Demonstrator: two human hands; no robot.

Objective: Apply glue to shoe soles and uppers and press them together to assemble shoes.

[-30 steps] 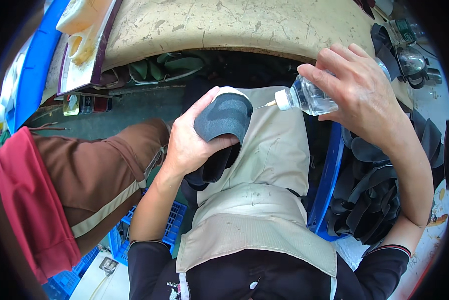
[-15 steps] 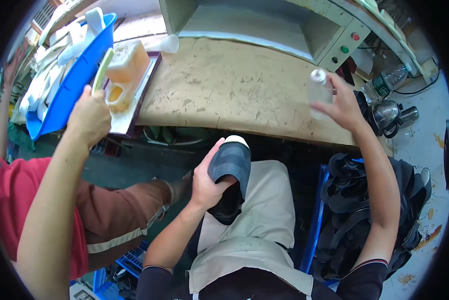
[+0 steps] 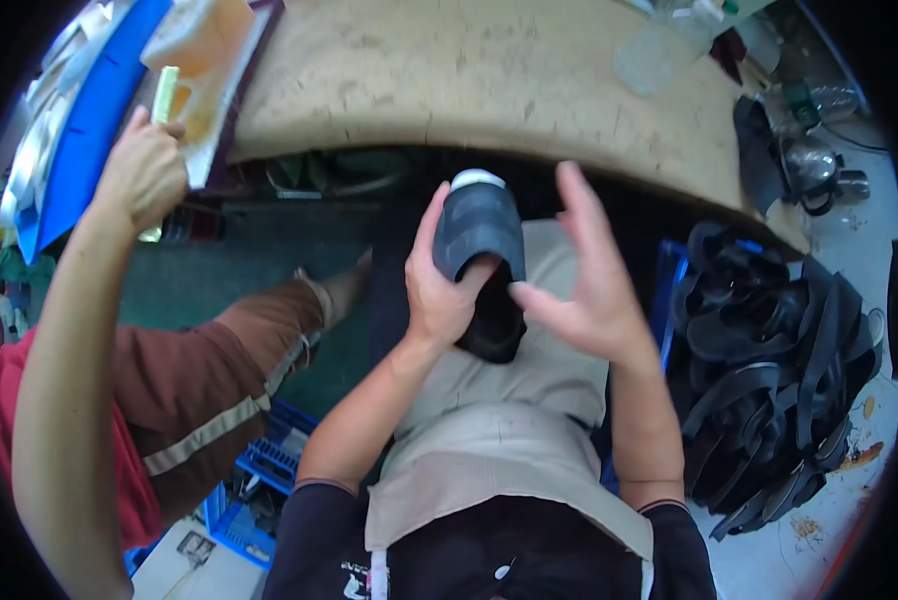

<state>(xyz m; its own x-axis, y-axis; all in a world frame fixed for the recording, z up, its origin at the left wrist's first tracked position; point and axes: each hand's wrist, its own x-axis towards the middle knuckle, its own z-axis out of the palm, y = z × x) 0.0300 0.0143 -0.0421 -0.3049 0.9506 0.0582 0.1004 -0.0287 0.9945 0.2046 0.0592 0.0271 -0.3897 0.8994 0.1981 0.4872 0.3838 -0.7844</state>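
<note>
My left hand (image 3: 437,290) grips a dark grey shoe upper (image 3: 481,225) with a white end pointing away from me. The thumb reaches into its opening, and the black inner part hangs over my lap. Just right of the shoe upper is my right hand (image 3: 594,285), slightly blurred, thumb apart from the fingers, nothing in it. A translucent bottle (image 3: 645,62) stands on the bench at the far right.
At left a co-worker's hand (image 3: 141,172) holds a pale green-handled tool (image 3: 165,95) beside an amber-stained container (image 3: 204,40). A blue tray (image 3: 99,130) holds white strips. Black shoe parts (image 3: 759,350) are heaped at right. The brown-covered bench (image 3: 419,80) lies ahead.
My right hand has let go of the bottle and come back beside the shoe upper. The view has shifted, so the bench sits higher. The co-worker's hand remains by the container.
</note>
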